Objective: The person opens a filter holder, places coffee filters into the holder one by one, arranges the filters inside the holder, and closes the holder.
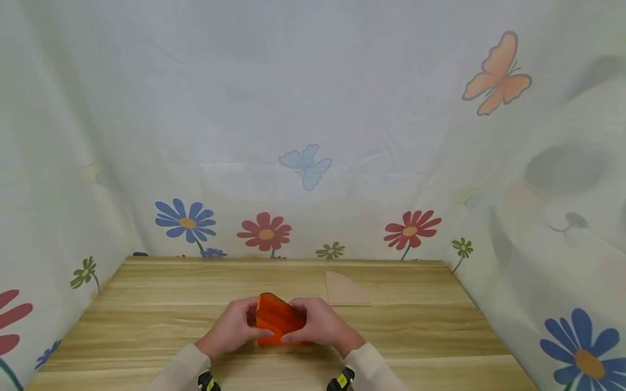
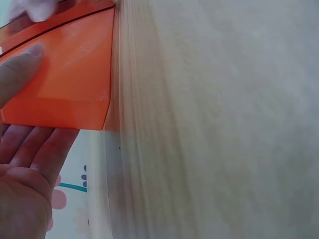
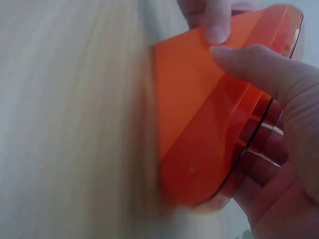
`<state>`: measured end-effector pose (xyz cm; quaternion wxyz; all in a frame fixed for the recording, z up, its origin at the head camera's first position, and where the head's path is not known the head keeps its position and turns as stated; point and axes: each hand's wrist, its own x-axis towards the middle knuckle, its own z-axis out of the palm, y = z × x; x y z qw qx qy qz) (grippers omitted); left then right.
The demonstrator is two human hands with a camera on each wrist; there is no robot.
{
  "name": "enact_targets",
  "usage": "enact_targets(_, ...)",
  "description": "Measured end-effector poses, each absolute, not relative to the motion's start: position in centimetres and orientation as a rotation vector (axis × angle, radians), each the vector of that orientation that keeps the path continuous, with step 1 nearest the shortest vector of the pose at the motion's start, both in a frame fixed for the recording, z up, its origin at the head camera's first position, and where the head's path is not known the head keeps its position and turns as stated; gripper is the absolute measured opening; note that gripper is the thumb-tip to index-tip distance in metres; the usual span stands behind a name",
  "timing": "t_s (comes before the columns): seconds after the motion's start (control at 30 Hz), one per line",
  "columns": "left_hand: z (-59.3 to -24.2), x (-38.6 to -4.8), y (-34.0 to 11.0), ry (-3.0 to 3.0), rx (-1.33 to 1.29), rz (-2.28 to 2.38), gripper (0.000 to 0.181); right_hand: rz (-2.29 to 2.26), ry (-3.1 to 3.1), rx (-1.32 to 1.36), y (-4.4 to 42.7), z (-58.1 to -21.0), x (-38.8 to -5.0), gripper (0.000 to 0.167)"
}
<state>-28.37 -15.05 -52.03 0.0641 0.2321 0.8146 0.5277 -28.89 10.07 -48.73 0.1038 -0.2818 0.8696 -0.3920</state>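
An orange, partly see-through plastic holder (image 1: 277, 317) with a sloping top edge stands close to the wooden table, its lower edge at or just above the surface. My left hand (image 1: 237, 327) grips its left side, thumb on the near face and fingers behind. On the other side my right hand (image 1: 324, 325) holds it in the same way. The left wrist view shows the holder's flat orange face (image 2: 75, 74) under the left thumb. In the right wrist view a rounded, clear rear wall shows behind the front panel (image 3: 187, 107), with fingers beyond it.
Behind the right hand, a beige quarter-circle sheet (image 1: 346, 289) lies flat on the wooden table (image 1: 186, 282). A pale cloth printed with flowers and butterflies (image 1: 235, 108) hangs at the back and both sides. A small purple thing (image 1: 140, 254) shows at the far left corner.
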Motion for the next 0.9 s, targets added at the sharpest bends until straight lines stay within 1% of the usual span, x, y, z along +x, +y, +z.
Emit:
enact_targets(0.2,-51.7,-28.2,-15.1,2.462,0.690,1.587,0.055,-1.252,2.558,-0.884,8.5,-46.8,-28.7,0.053)
enact_targets(0.33,-51.6,-28.1,-15.1,2.492,0.691,1.562,0.055,-1.308,2.575,-0.924,7.5,-45.6,-28.6,0.056)
enact_targets(0.63,-51.9,-28.5,-15.1,2.477,0.715,1.557,0.056,-1.339,2.606,-0.940,6.9,-44.9,-28.5,0.041)
enact_targets(0.9,-51.8,-28.4,-15.2,2.459,0.706,1.569,0.058,-1.431,2.580,-0.896,7.5,-45.0,-28.4,0.039)
